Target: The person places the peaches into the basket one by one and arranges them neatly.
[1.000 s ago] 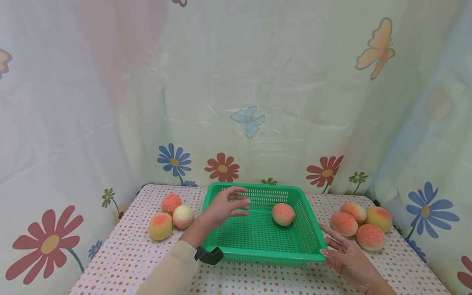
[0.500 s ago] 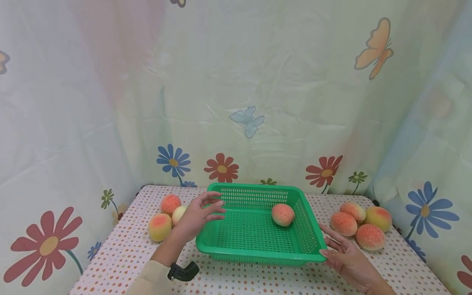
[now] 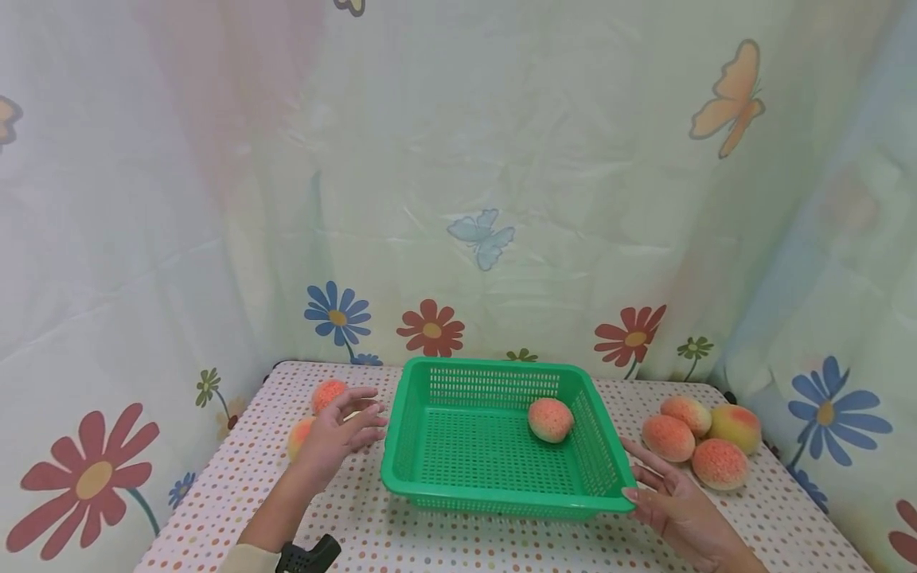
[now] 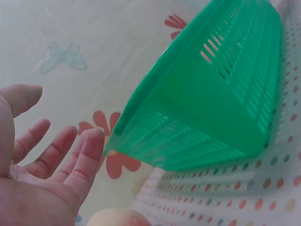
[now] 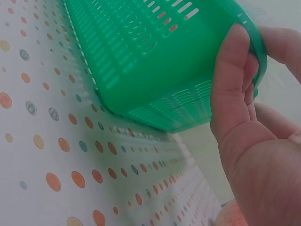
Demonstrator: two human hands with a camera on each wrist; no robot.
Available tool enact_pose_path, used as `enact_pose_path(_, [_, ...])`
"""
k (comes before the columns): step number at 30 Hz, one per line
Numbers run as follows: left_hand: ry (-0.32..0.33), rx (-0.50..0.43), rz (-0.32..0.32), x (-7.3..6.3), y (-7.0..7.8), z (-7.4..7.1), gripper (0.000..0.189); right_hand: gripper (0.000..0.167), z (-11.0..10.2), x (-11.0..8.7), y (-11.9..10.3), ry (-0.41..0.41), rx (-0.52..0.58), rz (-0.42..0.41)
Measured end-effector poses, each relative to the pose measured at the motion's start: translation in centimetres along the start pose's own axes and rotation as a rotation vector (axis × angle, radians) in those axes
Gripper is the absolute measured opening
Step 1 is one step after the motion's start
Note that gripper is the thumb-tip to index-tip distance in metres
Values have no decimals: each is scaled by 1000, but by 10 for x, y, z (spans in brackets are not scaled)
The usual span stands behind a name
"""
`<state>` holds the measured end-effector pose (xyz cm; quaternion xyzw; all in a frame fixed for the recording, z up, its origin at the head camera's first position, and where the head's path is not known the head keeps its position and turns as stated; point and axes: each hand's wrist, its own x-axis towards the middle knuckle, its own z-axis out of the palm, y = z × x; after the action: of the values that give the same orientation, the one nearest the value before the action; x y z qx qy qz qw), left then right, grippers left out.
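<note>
A green plastic basket (image 3: pixel 501 500) with slotted walls stands on the dotted table, holding one fuzzy pink peach (image 3: pixel 550 419). My right hand (image 3: pixel 677 509) grips the basket's rim at its near right corner, the thumb on the rim; the right wrist view shows fingers (image 5: pixel 230 70) against the rim from outside. My left hand (image 3: pixel 335 438) hovers left of the basket with loosely bent fingers and nothing in them. It partly covers the left group of peaches, a pink one (image 3: pixel 328 394) and a yellow-red one (image 3: pixel 298 436); a pale peach (image 4: pixel 117 218) shows beneath it in the left wrist view.
To the right of the basket, several peaches (image 3: pixel 719 464) lie close together near my right hand. The table (image 3: pixel 458 549) has a dotted cloth. A flowered curtain (image 3: pixel 501 159) hangs right behind it and along both sides.
My left hand has moved left, from over the basket's inside to beside the basket, in front of the left peaches. The right hand, basket and its peach stay in place.
</note>
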<state>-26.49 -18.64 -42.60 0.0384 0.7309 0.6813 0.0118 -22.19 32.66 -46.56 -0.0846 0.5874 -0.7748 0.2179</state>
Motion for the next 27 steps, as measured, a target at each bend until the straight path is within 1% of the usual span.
enact_pose_path(3, [45,12,36,-1,-5,-7,47,61,0,-1,0,-5,17,-3])
enact_pose_path(7, [133,46,80,-2,-12,-16,41,60,0,-1,-1,-4,20,0])
enact_pose_path(10, [194,87,89,-4,-16,-22,38,60,0,0,-1,12,16,10])
enact_pose_path(14, [237,123,105,-7,-21,-34,38,60,0,0,0,24,22,12])
enact_pose_path(18, [285,154,119,-7,-27,-48,46,60,1,0,0,29,24,8])
enact_pose_path(20, [317,168,98,-7,-30,-56,49,59,1,1,0,38,13,11])
enact_pose_path(25, [373,130,38,-5,-42,-73,50,58,1,0,1,26,8,6])
enact_pose_path(27, [392,113,35,-5,-46,-78,50,58,0,0,1,15,14,1])
